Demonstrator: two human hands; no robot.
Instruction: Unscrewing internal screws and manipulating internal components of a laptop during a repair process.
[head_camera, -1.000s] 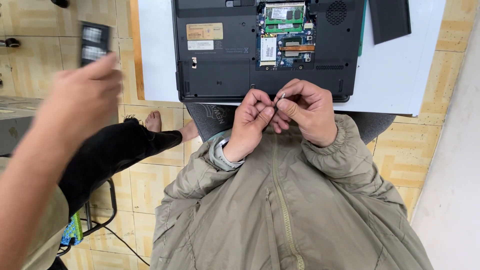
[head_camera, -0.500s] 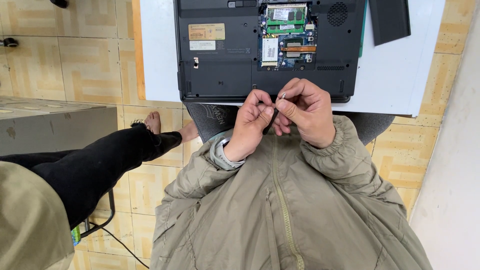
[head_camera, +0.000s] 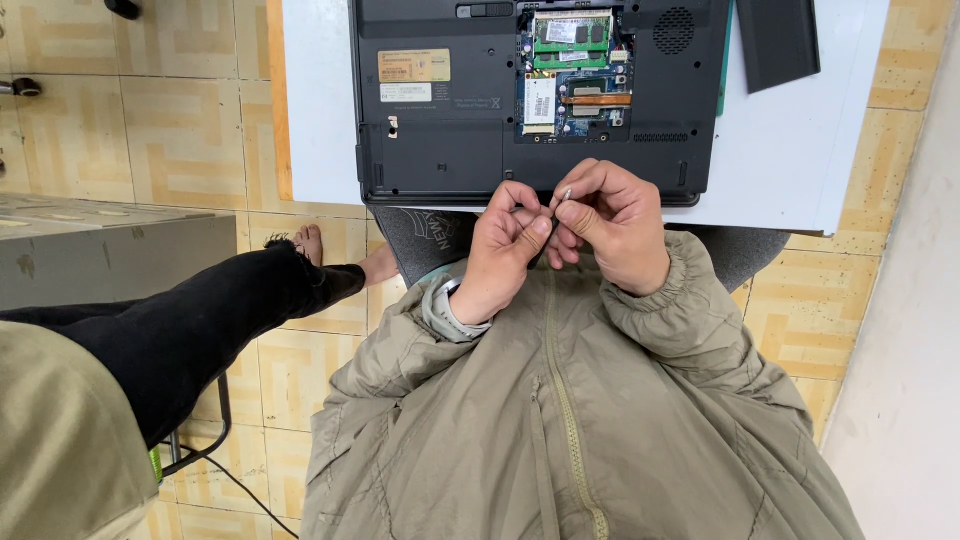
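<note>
My right hand (head_camera: 615, 230) pinches a small pale metal piece (head_camera: 565, 193) between thumb and forefinger, just in front of my chest. My left hand (head_camera: 505, 245), with a grey watch at its wrist, has its fingers curled and its fingertips pressed against the right thumb beside that piece. Whether it also grips the piece I cannot tell. Both hands hover at the near edge of a black laptop (head_camera: 440, 130) lying bottom-up on a white table (head_camera: 790, 150). The laptop's hatch is off, baring green memory boards and a circuit board (head_camera: 572, 75).
A black cover panel (head_camera: 778, 40) lies on the table to the right of the laptop. To my left sits another person: a black trouser leg (head_camera: 200, 320), a bare foot (head_camera: 305, 240) and an olive sleeve (head_camera: 60, 440). A grey cabinet (head_camera: 110, 250) stands on the tiled floor.
The other person's hand, raised at the left with a dark object a second ago, has dropped out of view. My two hands have stayed almost still.
</note>
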